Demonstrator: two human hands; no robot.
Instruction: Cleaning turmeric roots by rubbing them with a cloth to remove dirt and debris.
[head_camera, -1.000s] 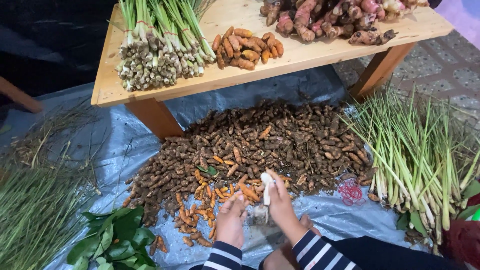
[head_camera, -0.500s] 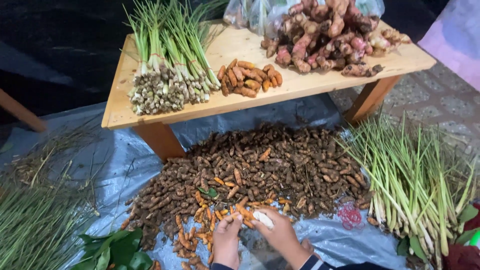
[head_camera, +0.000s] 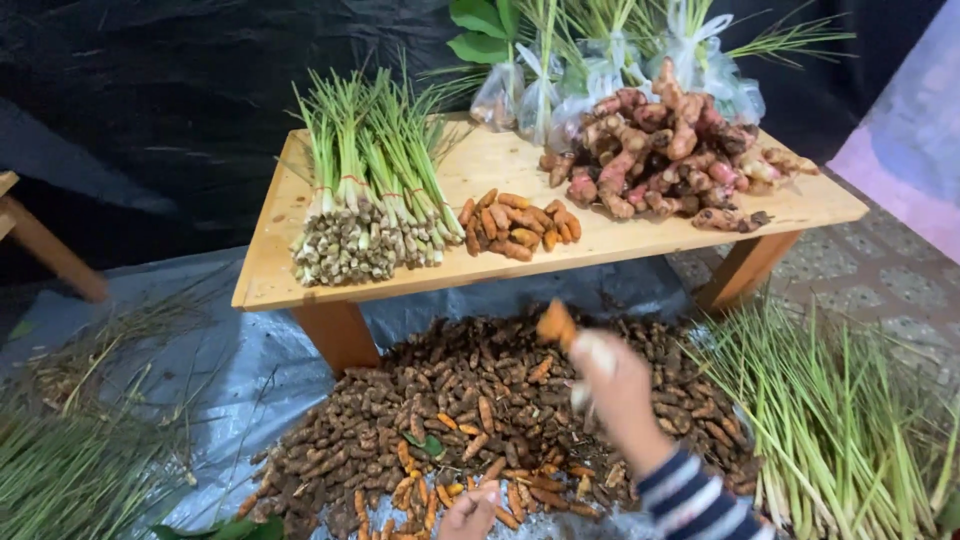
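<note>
Orange root piece (head_camera: 556, 324) pinched loosely in blurred right hand (head_camera: 618, 385) fingers above the brown pile (head_camera: 470, 420) may slip; left hand (head_camera: 468, 512) grip unclear.

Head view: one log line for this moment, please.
right hand: raised, holding orange turmeric piece | left hand: low on turmeric pile | wooden table: lemongrass bundles, peeled turmeric
</note>
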